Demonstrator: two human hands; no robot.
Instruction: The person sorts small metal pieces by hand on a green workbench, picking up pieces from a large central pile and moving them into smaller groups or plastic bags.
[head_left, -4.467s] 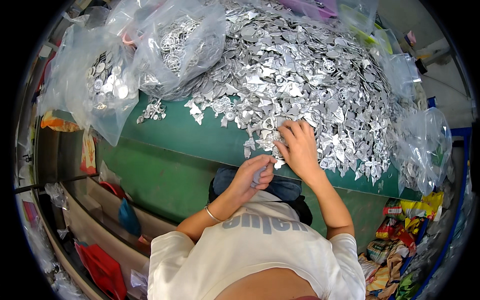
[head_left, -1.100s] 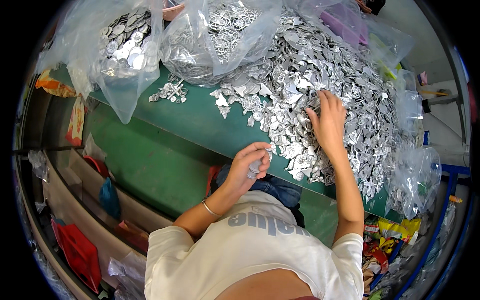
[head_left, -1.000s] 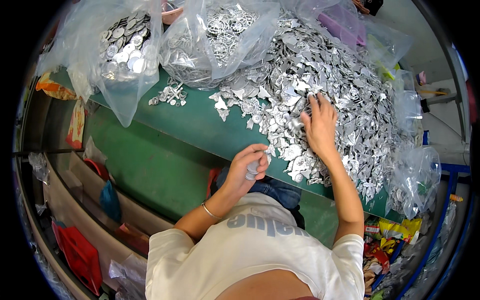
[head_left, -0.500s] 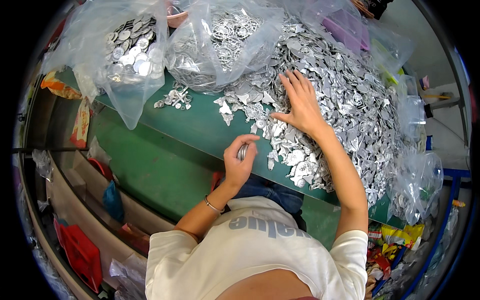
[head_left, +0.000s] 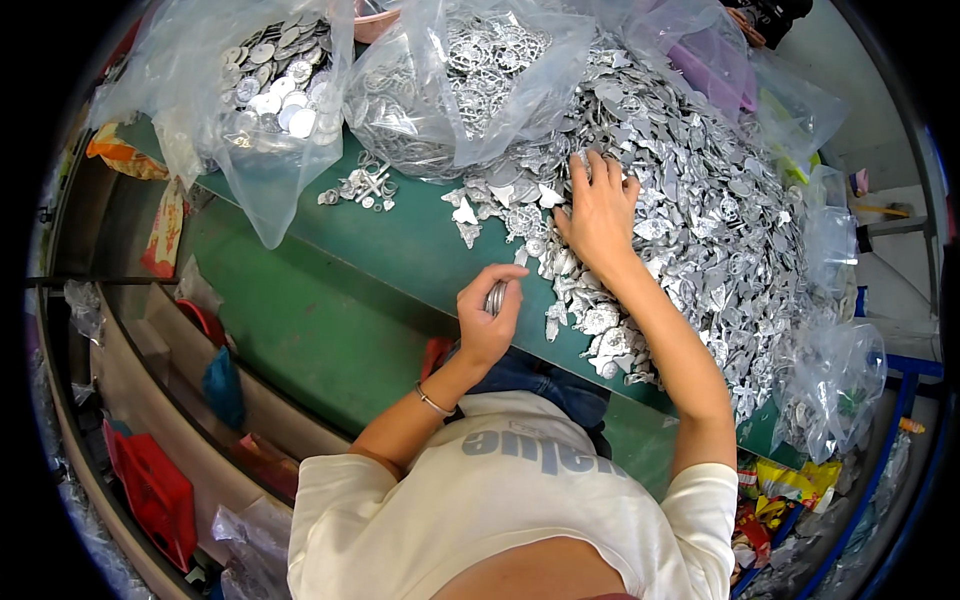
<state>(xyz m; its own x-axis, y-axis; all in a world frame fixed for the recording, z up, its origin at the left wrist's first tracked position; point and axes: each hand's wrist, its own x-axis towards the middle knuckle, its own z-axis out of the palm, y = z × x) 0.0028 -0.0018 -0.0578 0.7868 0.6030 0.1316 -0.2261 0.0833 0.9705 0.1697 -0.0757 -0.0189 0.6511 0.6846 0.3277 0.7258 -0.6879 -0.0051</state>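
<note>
A short stack of round metal discs [head_left: 496, 298] sits in the curled fingers of my left hand [head_left: 483, 325], just in front of the green table's edge. My right hand [head_left: 600, 225] rests on the near left part of a big heap of silver metal pieces [head_left: 690, 230], fingers apart and bent down into it. Whether its fingertips touch one particular piece I cannot tell. The heap mixes flat shapes, rings and cast figures. Between my two hands, loose pieces [head_left: 525, 222] spread onto the green tabletop [head_left: 400, 250].
Behind the table's left part stands a clear plastic bag of round discs [head_left: 297, 98]. Beside it is another bag [head_left: 480, 60] of openwork metal pieces. A small cluster of parts [head_left: 362, 188] lies before them. A purple basket [head_left: 715, 75] stands behind the heap; a red basket [head_left: 155, 495] lies lower left.
My right hand has drawn back slightly toward me over the heap, its fingers more bent. My left hand keeps the discs. The whole view has shifted a little.
</note>
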